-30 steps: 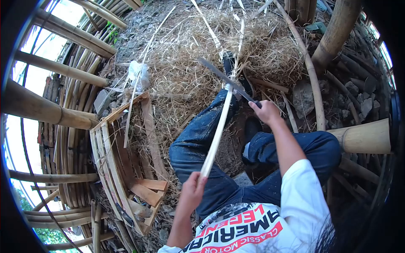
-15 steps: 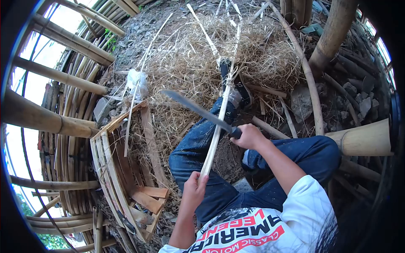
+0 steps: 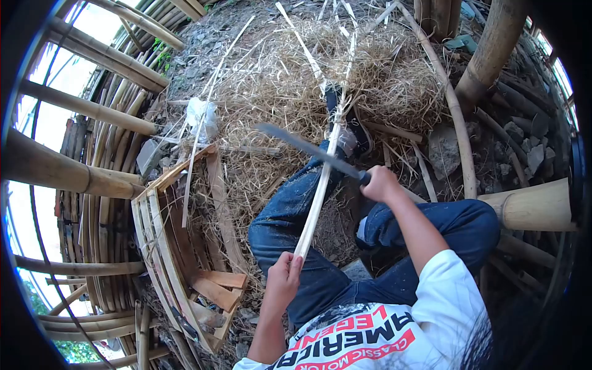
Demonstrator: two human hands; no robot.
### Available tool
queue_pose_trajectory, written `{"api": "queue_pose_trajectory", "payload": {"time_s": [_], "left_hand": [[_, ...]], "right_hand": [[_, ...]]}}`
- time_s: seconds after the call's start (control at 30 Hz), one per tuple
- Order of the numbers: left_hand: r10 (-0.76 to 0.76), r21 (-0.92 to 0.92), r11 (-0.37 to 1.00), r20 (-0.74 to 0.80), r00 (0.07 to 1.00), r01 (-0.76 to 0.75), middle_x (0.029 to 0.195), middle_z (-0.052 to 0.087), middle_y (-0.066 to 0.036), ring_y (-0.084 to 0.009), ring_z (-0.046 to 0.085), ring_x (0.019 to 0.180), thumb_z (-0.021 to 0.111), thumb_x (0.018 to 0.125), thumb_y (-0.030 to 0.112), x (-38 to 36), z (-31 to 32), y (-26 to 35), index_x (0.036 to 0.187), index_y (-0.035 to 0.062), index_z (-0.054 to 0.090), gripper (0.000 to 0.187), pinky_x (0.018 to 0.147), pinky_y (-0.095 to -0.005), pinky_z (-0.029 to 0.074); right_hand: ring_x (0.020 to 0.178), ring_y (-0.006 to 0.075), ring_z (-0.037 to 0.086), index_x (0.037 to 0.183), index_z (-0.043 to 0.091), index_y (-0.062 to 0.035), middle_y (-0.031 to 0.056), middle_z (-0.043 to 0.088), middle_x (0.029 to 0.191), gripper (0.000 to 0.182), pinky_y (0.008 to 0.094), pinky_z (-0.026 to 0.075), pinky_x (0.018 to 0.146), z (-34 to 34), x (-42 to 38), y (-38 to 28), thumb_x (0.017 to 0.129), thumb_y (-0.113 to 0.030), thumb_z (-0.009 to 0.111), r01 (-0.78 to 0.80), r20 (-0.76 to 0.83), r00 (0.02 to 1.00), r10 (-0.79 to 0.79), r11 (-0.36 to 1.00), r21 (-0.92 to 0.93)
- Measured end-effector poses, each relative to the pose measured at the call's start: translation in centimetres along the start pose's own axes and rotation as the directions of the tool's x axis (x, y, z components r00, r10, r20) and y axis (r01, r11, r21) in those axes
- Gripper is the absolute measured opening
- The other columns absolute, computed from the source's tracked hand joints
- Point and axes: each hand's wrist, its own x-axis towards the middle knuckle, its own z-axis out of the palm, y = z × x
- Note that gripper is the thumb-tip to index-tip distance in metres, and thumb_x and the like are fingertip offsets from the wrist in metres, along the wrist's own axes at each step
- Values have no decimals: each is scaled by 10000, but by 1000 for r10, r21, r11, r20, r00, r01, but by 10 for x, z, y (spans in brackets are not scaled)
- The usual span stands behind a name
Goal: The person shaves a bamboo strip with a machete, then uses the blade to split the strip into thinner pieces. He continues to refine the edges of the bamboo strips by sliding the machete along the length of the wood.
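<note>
My right hand [image 3: 380, 184] is closed round the dark handle of a machete [image 3: 302, 145], whose long blade points up and left. The blade crosses over a pale bamboo strip [image 3: 315, 213] at about its middle. My left hand [image 3: 285, 275] grips the near end of that strip by my thigh. From there the strip slants up past my shin to the shoe [image 3: 361, 137], where curled shavings cluster on it. Beyond the foot, pale split ends fan out over the ground.
A heap of bamboo shavings [image 3: 394, 86] covers the ground ahead. To my left lies a slatted wooden crate [image 3: 161, 246], with a white plastic bag [image 3: 201, 117] above it. Thick bamboo poles [image 3: 487, 55] stand at the right, among stones [image 3: 444, 151]. Stacked bamboo [image 3: 102, 246] lines the left side.
My right hand and the machete have moved up and to the right, sliding farther along the strip away from my body. My left hand keeps its hold with hardly any movement.
</note>
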Motion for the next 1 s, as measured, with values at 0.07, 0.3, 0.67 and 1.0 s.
{"api": "queue_pose_trajectory", "payload": {"time_s": [0.07,0.3,0.67,1.0], "left_hand": [[39,2,999,28,999,-39,568,511,-46,-93,447,490,537,999,230,0,4,6,900,-8,568,260,463,-291,363],[-67,-198,976,118,991,90,570,450,46,-33,419,476,517,1015,240,4,1,4,893,31,548,243,427,-226,328],[-71,-148,985,131,989,90,563,454,49,-32,411,444,508,1018,254,-19,-16,13,912,53,539,229,408,-220,323],[-114,-231,961,185,976,155,537,436,55,-33,410,426,503,1020,267,-12,-14,7,931,68,541,222,395,-210,313]], "right_hand": [[865,378,676,824,730,-75,208,696,861,248,454,544,812,-9,10,7,675,-271,697,-7,6,1000,7,999,-38],[830,358,691,840,729,-87,191,705,844,361,454,554,800,10,-26,-20,667,-403,734,157,-6,988,-157,982,108],[873,369,685,858,737,-72,209,701,892,316,443,545,836,-6,18,4,691,-339,718,5,-63,998,-7,999,-32],[843,379,686,851,700,-64,208,698,863,304,458,553,811,25,-16,-30,707,-331,692,216,-91,973,-214,976,20]]}}
